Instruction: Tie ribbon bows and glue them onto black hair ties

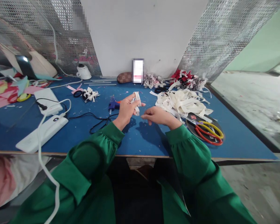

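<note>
In the middle of the view, my left hand (126,108) is closed round a white printed ribbon (137,99), which is folded over the fingers with a short end hanging below. My right hand (160,116) is just to the right, apart from the ribbon, with its fingers bent and pressed together; whether anything small is pinched there is hidden. Behind my left hand lies a blue glue gun (113,105) with a black cord. A loose heap of white ribbon (185,101) is beyond my right hand, and scissors with red and yellow handles (211,133) rest on a dark round disc beside it.
White power strips (43,133) with cables lie on the left of the blue table (149,146). A lit phone (137,71) stands at the back near a checkered pouch (124,77). Finished-looking bows (154,81) and red-and-white pieces (184,77) are piled along the back.
</note>
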